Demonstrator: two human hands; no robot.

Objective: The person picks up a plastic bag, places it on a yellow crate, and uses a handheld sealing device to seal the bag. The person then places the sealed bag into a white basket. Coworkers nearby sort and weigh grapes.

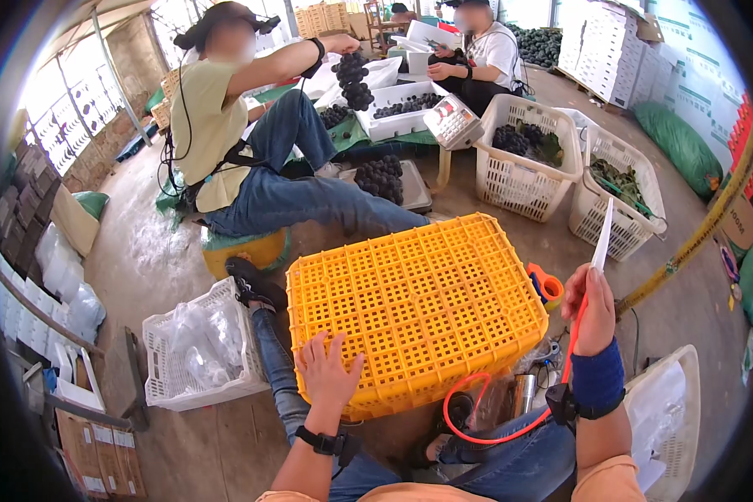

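With spread left hand fingers laid on the yellow crate, the white sheet pinched by the right hand could be creased or dropped.

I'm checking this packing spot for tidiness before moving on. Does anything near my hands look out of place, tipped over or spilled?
The yellow crate lies upside down, its slatted base facing up, with your left hand flat on it. Your right hand holds up a white sheet. Nothing looks spilled.
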